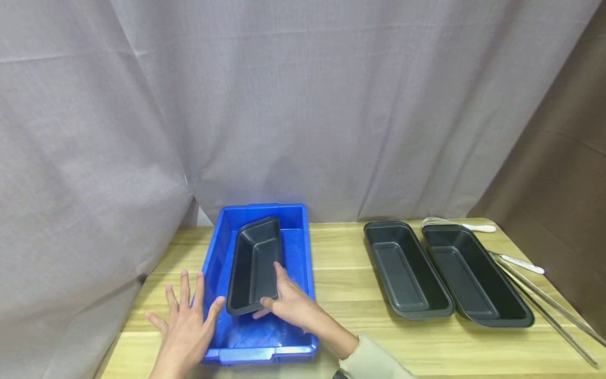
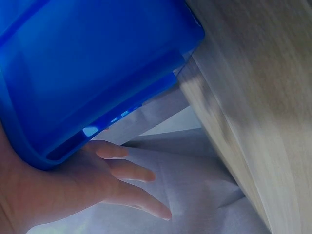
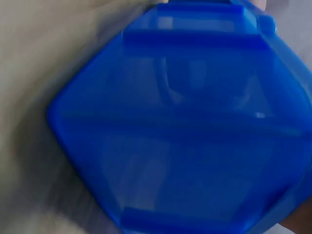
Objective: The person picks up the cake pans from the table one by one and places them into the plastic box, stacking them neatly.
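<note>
A dark grey loaf pan (image 1: 253,255) is inside the blue plastic bin (image 1: 294,247), toward its left side. My right hand (image 1: 294,302) grips the pan by its near right corner, thumb at the near rim. Whether the pan rests on the bin's floor cannot be told. By the bin's left wall, my left hand (image 1: 183,331) is spread with straight fingers, its thumb over the rim. The left wrist view shows that same hand (image 2: 83,187) against the bin's edge, holding nothing. Only the blue bin (image 3: 185,161) shows large in the right wrist view, blurred; the pan is out of sight there.
Two more dark loaf pans (image 1: 402,268) stand side by side on the wooden table (image 1: 338,273), right of the bin. Beyond them lie a white-handled whisk (image 1: 478,228), another white-handled utensil (image 1: 521,263) and long metal tongs (image 1: 558,323). A grey curtain (image 1: 303,105) hangs behind.
</note>
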A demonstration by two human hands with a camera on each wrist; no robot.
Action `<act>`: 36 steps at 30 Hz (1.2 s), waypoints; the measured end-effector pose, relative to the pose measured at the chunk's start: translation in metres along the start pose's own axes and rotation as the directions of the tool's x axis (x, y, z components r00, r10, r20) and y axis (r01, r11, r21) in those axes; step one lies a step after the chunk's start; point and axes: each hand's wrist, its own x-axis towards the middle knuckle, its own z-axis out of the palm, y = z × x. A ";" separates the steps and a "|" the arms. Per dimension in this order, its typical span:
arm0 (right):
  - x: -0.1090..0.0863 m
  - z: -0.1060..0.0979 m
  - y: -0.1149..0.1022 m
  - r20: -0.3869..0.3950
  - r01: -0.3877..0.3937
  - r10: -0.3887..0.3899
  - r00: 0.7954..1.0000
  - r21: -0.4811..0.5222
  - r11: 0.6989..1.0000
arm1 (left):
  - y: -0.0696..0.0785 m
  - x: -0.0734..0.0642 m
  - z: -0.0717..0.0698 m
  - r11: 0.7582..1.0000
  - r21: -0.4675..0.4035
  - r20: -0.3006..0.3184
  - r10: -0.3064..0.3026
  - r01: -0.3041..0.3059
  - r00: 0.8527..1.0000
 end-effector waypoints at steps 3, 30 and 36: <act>0.000 0.002 -0.003 0.038 -0.023 0.026 0.999 -0.086 0.996 | 0.000 0.000 0.001 1.000 0.003 -0.018 0.010 -0.010 1.000; -0.025 -0.015 -0.022 -0.013 0.114 -0.154 0.988 -0.610 0.784 | -0.004 0.000 0.007 1.000 -0.016 -0.028 0.000 0.000 1.000; -0.070 -0.074 0.006 -0.122 0.234 -0.335 0.934 -0.500 0.834 | -0.003 0.003 0.005 1.000 -0.022 -0.031 0.004 -0.005 1.000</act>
